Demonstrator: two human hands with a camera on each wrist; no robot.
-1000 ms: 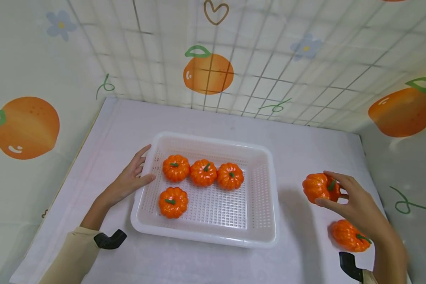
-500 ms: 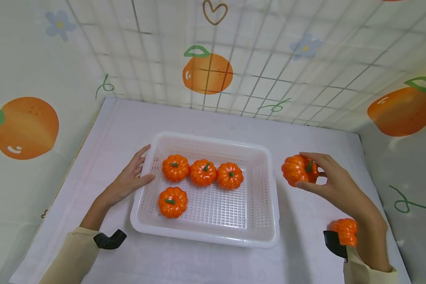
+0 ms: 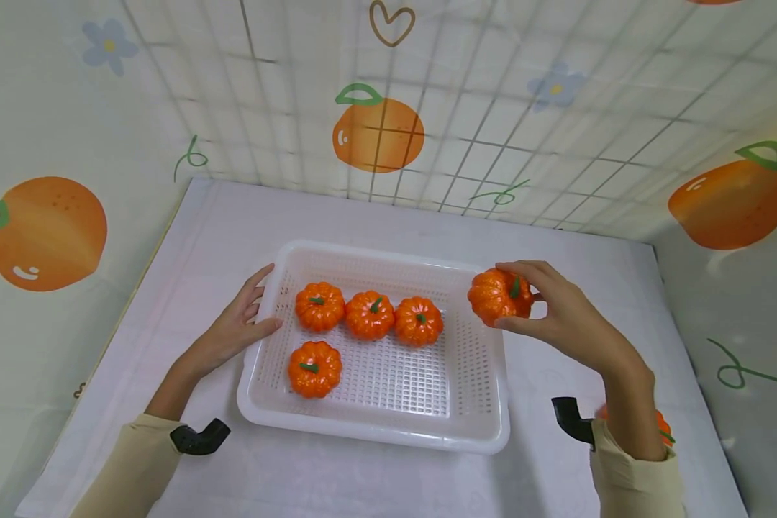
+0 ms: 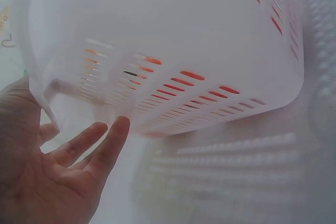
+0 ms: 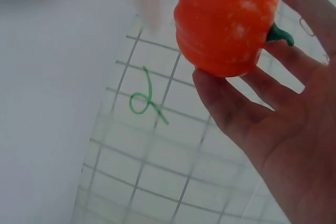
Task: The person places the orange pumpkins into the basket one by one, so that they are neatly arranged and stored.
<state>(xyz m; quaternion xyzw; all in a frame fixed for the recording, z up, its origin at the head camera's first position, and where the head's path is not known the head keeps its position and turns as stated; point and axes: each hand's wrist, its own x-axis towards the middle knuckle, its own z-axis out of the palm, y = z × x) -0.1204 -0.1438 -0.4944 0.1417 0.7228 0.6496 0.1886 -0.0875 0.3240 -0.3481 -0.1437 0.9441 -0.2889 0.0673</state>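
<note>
A white plastic basket (image 3: 388, 436) with slotted walls stands on the table. Inside it, three orange toy pumpkins (image 3: 370, 315) line the far side and another pumpkin (image 3: 314, 369) sits nearer, at the left. My left hand (image 3: 236, 327) holds the basket's left rim, thumb over the edge; in the left wrist view its fingers (image 4: 113, 140) reach along the outer wall. Over the basket's far right corner, my right hand (image 3: 557, 309) grips one more pumpkin (image 3: 492, 296) between thumb and fingers. The right wrist view shows this pumpkin's (image 5: 226, 22) green stem turned towards the palm.
Another pumpkin (image 3: 664, 426) lies on the table at the right, mostly hidden behind my right forearm. White cloth (image 3: 421, 223) covers the table. Printed curtains stand close behind and at both sides. Black curved pieces (image 3: 573, 421) jut from both wrists.
My right hand has carried the pumpkin leftward and farther back, from over the table at right to the basket's far right corner. The left hand and basket have stayed put.
</note>
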